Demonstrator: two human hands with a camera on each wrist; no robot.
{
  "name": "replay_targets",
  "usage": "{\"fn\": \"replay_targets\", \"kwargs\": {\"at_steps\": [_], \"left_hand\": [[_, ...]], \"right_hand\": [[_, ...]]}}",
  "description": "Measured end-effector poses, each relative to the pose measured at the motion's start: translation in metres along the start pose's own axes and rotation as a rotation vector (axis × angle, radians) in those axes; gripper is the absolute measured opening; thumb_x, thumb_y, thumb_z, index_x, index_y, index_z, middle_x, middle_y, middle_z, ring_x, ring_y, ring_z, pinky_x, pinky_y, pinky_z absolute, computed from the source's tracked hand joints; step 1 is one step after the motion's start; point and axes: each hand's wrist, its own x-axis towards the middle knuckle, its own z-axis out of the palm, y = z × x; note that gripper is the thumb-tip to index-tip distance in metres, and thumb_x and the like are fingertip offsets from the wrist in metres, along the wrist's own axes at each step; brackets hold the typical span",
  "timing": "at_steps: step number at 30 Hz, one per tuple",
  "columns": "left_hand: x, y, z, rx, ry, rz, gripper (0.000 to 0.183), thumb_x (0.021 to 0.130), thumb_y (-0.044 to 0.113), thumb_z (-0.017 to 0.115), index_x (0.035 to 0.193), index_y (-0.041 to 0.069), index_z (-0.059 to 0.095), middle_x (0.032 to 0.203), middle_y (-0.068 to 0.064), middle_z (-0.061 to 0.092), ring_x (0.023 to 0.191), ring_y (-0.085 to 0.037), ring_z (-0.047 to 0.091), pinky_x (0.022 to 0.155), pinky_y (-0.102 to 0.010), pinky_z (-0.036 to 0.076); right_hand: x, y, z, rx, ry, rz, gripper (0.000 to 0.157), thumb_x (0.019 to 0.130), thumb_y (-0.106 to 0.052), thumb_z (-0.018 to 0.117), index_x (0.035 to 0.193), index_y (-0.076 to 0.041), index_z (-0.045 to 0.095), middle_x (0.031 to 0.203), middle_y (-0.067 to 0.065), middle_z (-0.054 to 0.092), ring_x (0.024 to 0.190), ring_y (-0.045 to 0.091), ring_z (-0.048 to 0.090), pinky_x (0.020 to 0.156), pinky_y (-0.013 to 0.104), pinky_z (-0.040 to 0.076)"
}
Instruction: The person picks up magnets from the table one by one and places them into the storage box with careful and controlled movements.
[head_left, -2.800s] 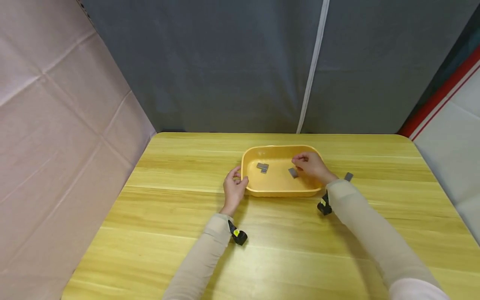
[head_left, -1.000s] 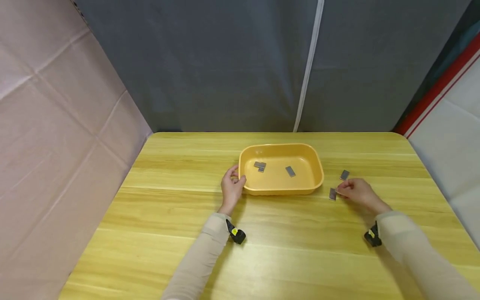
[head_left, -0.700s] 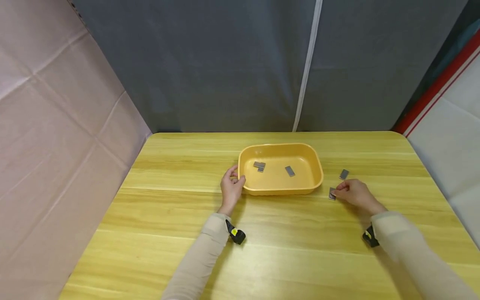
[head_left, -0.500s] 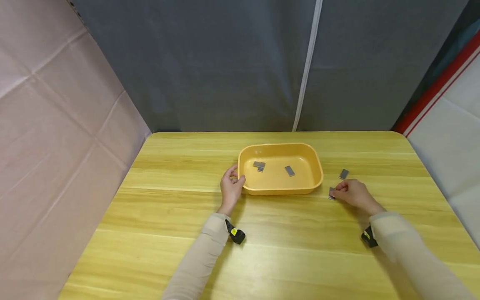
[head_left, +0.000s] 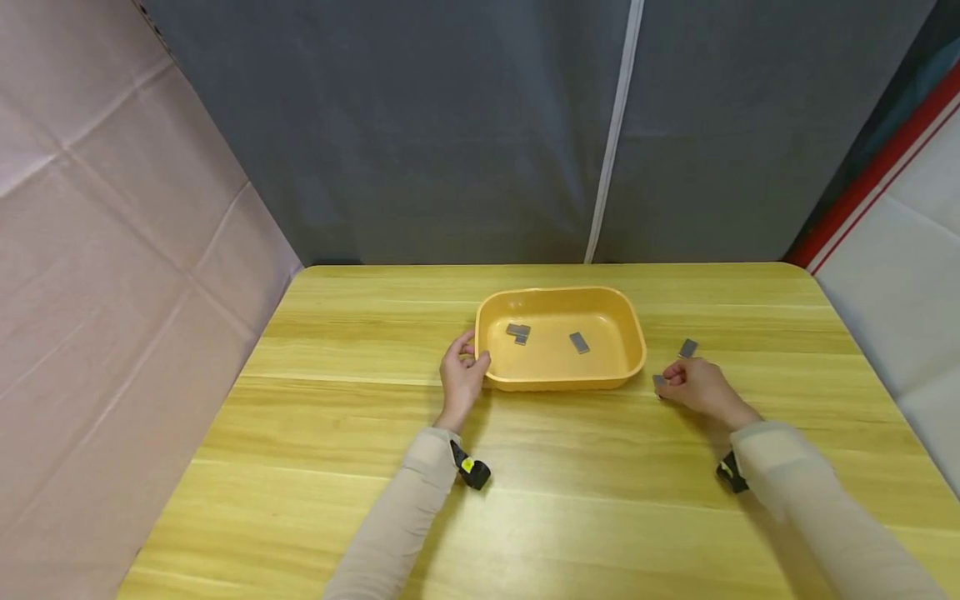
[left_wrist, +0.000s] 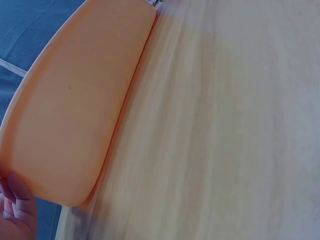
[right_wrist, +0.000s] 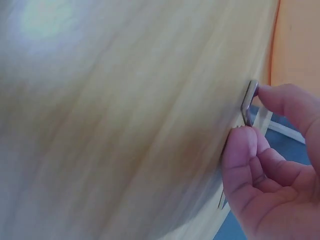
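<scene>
My left hand [head_left: 462,379] grips the left end of a yellow plastic tray [head_left: 566,385]; in the left wrist view its fingertips [left_wrist: 19,186] lie against the orange-looking tray wall [left_wrist: 75,105]. Right of the tray, my right hand [head_left: 701,387] pinches a small grey metal strip [head_left: 658,381], shaped like a short row of staples. The right wrist view shows this strip [right_wrist: 248,100] on edge between thumb and fingertips, close over the table. Another grey strip [head_left: 687,348] lies flat just beyond the right hand. Inside the tray are a small cluster of strips [head_left: 517,331] at left and a single strip [head_left: 579,342].
The wood-grain table [head_left: 570,500] extends around the tray. A dark grey curtain [head_left: 450,142] hangs behind its far edge, with pale pink cloth [head_left: 112,292] on the left and a white panel with a red border [head_left: 900,250] on the right.
From over the tray, the right hand has moved out to the right-hand table area. There it has taken hold of a strip and shifted slightly left with it. The left hand stays at the tray.
</scene>
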Motion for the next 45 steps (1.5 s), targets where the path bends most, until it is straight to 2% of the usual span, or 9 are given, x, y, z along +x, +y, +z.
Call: {"fn": "replay_targets", "kwargs": {"at_steps": [5,15,19,25,34,36,42,45], "left_hand": [[0.000,-0.002,0.000,0.016,0.005,-0.003,0.042,0.076,-0.001,0.059,0.117,0.002,0.054,0.084,-0.006,0.046,0.048,-0.006,0.040,0.039,-0.016,0.032],[0.000,-0.002,0.001,0.008,0.011,0.000,0.042,0.075,-0.001,0.060,0.117,0.001,0.054,0.084,-0.006,0.045,0.048,-0.006,0.041,0.039,-0.016,0.032],[0.000,-0.002,0.001,0.009,0.012,-0.006,0.042,0.075,-0.001,0.060,0.117,0.002,0.054,0.084,-0.006,0.045,0.049,-0.006,0.042,0.039,-0.016,0.033],[0.001,-0.002,0.001,0.014,0.013,0.003,0.041,0.076,-0.001,0.060,0.117,0.002,0.054,0.084,-0.006,0.045,0.049,-0.006,0.041,0.040,-0.016,0.033],[0.000,-0.002,0.001,0.019,0.014,-0.005,0.041,0.076,-0.001,0.060,0.117,0.002,0.055,0.084,-0.005,0.045,0.050,-0.006,0.042,0.041,-0.016,0.034],[-0.002,0.003,-0.001,0.008,0.007,-0.004,0.041,0.076,-0.002,0.060,0.117,0.000,0.054,0.085,-0.007,0.046,0.051,-0.006,0.043,0.041,-0.016,0.034],[-0.015,0.032,-0.005,-0.003,-0.021,-0.001,0.041,0.077,-0.007,0.057,0.118,-0.007,0.050,0.090,-0.021,0.046,0.051,-0.007,0.040,0.040,-0.011,0.031],[-0.016,0.032,-0.004,0.006,-0.019,0.010,0.041,0.077,-0.006,0.056,0.118,-0.008,0.050,0.090,-0.021,0.046,0.051,-0.007,0.039,0.040,-0.010,0.030]], "right_hand": [[0.002,-0.003,0.003,0.000,0.004,-0.032,0.024,0.074,-0.011,0.064,0.087,0.009,0.059,0.073,0.007,0.057,0.067,0.017,0.051,0.060,0.029,0.043],[0.004,-0.006,0.000,0.026,-0.047,0.001,0.026,0.073,-0.011,0.066,0.087,0.010,0.058,0.075,0.009,0.057,0.069,0.018,0.052,0.059,0.027,0.043],[0.004,-0.007,0.001,0.038,-0.046,0.002,0.024,0.072,-0.009,0.067,0.084,0.009,0.059,0.073,0.008,0.057,0.066,0.016,0.050,0.056,0.025,0.042],[0.005,-0.005,0.005,0.037,-0.024,-0.041,0.015,0.073,-0.004,0.064,0.081,0.008,0.059,0.070,0.006,0.056,0.064,0.015,0.049,0.054,0.022,0.041],[0.005,-0.002,0.005,0.019,-0.021,-0.038,0.018,0.074,-0.008,0.065,0.083,0.007,0.060,0.072,0.006,0.057,0.066,0.015,0.049,0.056,0.025,0.041],[0.004,-0.002,0.005,0.019,-0.015,-0.036,0.019,0.074,-0.009,0.066,0.083,0.007,0.060,0.072,0.006,0.057,0.066,0.015,0.050,0.056,0.026,0.042],[0.003,-0.001,0.004,0.022,-0.008,-0.010,0.022,0.075,-0.011,0.067,0.083,0.007,0.060,0.073,0.007,0.057,0.066,0.016,0.049,0.056,0.027,0.041],[0.001,-0.002,0.003,0.020,-0.004,-0.005,0.023,0.075,-0.012,0.067,0.083,0.008,0.059,0.072,0.007,0.056,0.065,0.016,0.049,0.056,0.027,0.041]]}}
